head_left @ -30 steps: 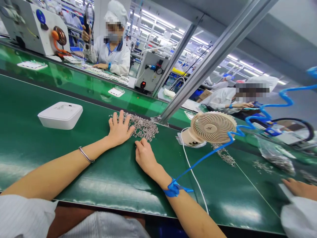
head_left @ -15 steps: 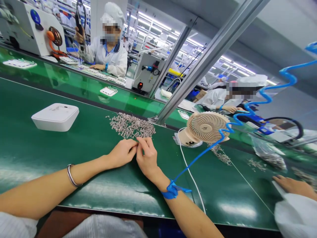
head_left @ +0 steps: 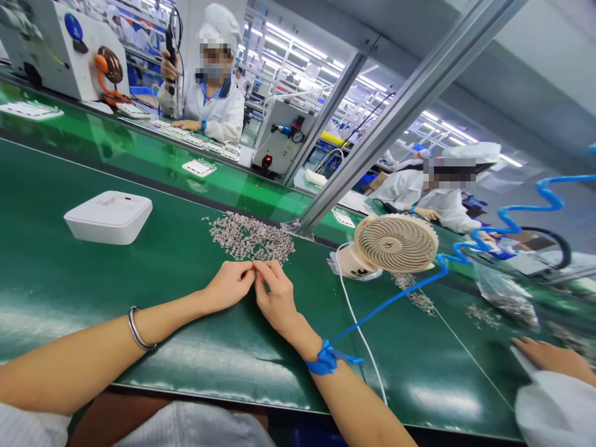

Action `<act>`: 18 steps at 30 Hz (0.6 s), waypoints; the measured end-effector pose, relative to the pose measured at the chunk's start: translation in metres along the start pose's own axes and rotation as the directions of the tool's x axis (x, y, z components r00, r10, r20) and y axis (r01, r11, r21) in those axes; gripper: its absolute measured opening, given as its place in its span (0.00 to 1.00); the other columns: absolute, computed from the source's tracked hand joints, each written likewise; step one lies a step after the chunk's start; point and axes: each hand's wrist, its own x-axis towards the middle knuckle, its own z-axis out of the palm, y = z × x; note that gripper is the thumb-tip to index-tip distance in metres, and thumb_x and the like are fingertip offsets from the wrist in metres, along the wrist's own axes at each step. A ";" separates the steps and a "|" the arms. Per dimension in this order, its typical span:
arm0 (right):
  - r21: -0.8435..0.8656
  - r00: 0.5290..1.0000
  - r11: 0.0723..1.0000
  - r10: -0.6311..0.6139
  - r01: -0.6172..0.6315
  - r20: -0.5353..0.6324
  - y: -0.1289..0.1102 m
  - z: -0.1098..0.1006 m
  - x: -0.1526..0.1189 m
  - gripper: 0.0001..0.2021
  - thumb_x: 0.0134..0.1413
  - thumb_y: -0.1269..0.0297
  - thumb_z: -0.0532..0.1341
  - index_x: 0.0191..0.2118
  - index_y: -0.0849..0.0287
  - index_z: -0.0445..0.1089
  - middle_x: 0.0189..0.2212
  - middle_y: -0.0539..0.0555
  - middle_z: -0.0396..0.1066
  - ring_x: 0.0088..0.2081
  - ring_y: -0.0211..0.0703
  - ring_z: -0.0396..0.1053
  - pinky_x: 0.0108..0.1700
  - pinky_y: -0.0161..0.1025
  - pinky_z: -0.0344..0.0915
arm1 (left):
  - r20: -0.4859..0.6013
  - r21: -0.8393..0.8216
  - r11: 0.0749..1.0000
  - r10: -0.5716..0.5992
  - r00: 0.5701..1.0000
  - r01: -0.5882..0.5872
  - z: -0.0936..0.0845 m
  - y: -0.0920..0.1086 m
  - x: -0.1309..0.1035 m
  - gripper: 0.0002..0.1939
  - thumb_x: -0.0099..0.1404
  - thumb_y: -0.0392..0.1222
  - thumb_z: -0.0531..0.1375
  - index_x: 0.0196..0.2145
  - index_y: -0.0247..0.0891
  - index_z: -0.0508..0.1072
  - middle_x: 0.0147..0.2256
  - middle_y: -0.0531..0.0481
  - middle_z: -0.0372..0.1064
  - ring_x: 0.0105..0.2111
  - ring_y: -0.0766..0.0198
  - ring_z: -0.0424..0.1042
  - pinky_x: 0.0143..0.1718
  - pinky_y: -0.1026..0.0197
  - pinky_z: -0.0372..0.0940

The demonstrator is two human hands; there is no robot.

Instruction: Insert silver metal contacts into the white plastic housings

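Note:
Just in front of a pile of small metal parts (head_left: 251, 237) on the green table (head_left: 186, 360), both my hands meet at the fingertips. My left hand (head_left: 229, 285) is closed, thumb against the fingers, with a metal bangle on the wrist. Pinched beside it is my right hand (head_left: 274, 295), with a blue wrist strap (head_left: 325, 358) tied to a coiled blue cord. Whatever lies between the fingertips is too small and covered to make out.
A white box (head_left: 109, 217) sits at the left. Right of the pile stand a beige fan (head_left: 395, 243) with a white cable and a slanted metal post (head_left: 354, 155). Farther right are more small parts, a plastic bag (head_left: 507, 295) and another person's hand (head_left: 554, 359).
My right fingers have shifted slightly left against my left fingertips. The blue coiled cord has swung right and lower. The person across at the right has moved their hands apart.

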 end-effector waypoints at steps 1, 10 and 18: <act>-0.003 1.000 1.000 -0.001 0.001 0.010 0.000 0.000 0.000 0.11 0.57 0.77 0.50 0.40 0.59 0.66 0.30 0.54 0.64 0.31 0.37 0.65 0.33 0.35 0.67 | 0.003 -0.002 1.000 -0.007 1.000 0.007 0.000 0.000 0.000 0.14 0.66 0.42 0.53 0.25 0.34 0.67 0.22 0.58 0.62 0.22 0.71 0.62 0.28 0.64 0.60; -0.035 0.999 0.999 0.017 -0.015 0.051 0.000 -0.002 0.000 0.09 0.54 0.77 0.51 0.29 0.59 0.62 0.25 0.51 0.61 0.28 0.38 0.61 0.30 0.35 0.63 | 0.039 -0.086 0.995 -0.055 0.998 0.058 -0.003 0.000 0.003 0.12 0.65 0.40 0.51 0.26 0.36 0.69 0.24 0.55 0.66 0.26 0.68 0.64 0.34 0.61 0.60; -0.092 0.997 0.994 0.069 -0.066 0.031 -0.005 -0.004 0.000 0.07 0.55 0.74 0.52 0.31 0.59 0.65 0.32 0.55 0.65 0.35 0.41 0.65 0.36 0.40 0.63 | 0.091 -0.274 0.954 -0.103 0.991 0.124 -0.006 -0.002 0.005 0.14 0.62 0.45 0.50 0.25 0.37 0.69 0.22 0.55 0.64 0.25 0.68 0.64 0.29 0.63 0.59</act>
